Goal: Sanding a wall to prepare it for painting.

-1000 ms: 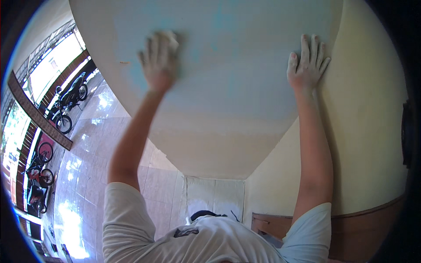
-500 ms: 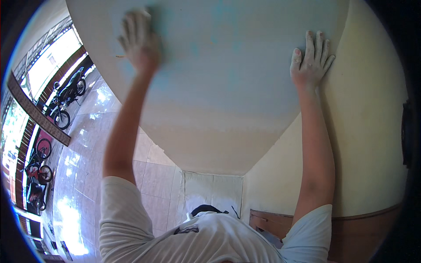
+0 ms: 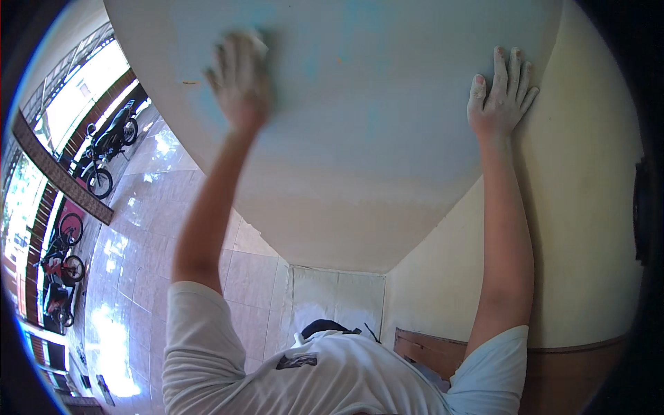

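Item one, nearest: my white T-shirt (image 3: 332,377), shoulders filling the bottom of the view, below the ceiling panel (image 3: 360,124) that serves as the landmark for all that follows. Item two: my right hand (image 3: 499,93), fingers spread and palm laid flat on the panel at its right edge, just beside the cream wall (image 3: 588,207); it holds nothing. Item three: my left hand (image 3: 238,79), raised against the left part of the panel, blurred, fingers loosely curved over what looks like a small pale pad or cloth (image 3: 257,43); I cannot tell how firmly it is gripped. Item four: the panel itself, a broad whitish surface with faint blue patches, overhead and touching both hands. I judge it stiff and fixed, dusty rather than slippery, best met with flat palm pressure; the pad seems light and soft, taken under the fingertips. Item five, far below the panel to its left: a glossy tiled floor (image 3: 138,228). Item six, farthest left: parked motorcycles (image 3: 104,149) and bicycles (image 3: 62,249) in bright daylight.
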`<action>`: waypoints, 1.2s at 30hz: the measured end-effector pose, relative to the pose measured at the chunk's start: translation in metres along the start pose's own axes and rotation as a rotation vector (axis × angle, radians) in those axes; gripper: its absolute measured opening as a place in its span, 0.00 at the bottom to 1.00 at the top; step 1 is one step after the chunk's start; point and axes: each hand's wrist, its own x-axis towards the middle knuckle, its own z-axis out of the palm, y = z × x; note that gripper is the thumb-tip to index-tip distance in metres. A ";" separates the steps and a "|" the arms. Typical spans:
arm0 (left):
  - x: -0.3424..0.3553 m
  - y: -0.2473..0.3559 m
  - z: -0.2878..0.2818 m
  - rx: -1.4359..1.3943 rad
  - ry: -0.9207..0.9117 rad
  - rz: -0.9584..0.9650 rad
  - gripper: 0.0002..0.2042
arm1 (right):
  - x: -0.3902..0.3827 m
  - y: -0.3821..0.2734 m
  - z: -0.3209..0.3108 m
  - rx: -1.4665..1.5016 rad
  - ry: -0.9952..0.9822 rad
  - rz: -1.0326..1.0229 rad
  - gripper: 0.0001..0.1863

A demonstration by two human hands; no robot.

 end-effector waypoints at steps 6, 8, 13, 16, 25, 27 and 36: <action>-0.065 0.004 0.002 -0.069 -0.148 0.488 0.29 | -0.003 -0.008 0.004 -0.010 0.005 0.011 0.29; -0.001 0.001 -0.002 -0.024 -0.080 0.216 0.29 | -0.002 -0.003 -0.002 -0.033 0.001 0.011 0.29; 0.039 0.036 -0.002 0.001 0.064 -0.083 0.27 | -0.001 -0.006 0.002 -0.014 0.025 0.011 0.29; -0.058 0.091 0.009 -0.109 -0.090 0.251 0.27 | 0.000 -0.014 0.002 -0.002 -0.004 0.043 0.29; 0.064 0.050 -0.015 -0.157 0.027 0.078 0.27 | -0.005 -0.009 -0.001 -0.013 0.002 0.025 0.29; 0.072 0.046 -0.016 -0.200 0.144 0.012 0.28 | -0.005 -0.008 -0.003 -0.014 -0.003 0.029 0.29; -0.189 0.103 0.003 -0.137 -0.294 0.034 0.30 | -0.004 -0.015 -0.001 0.021 -0.027 0.053 0.29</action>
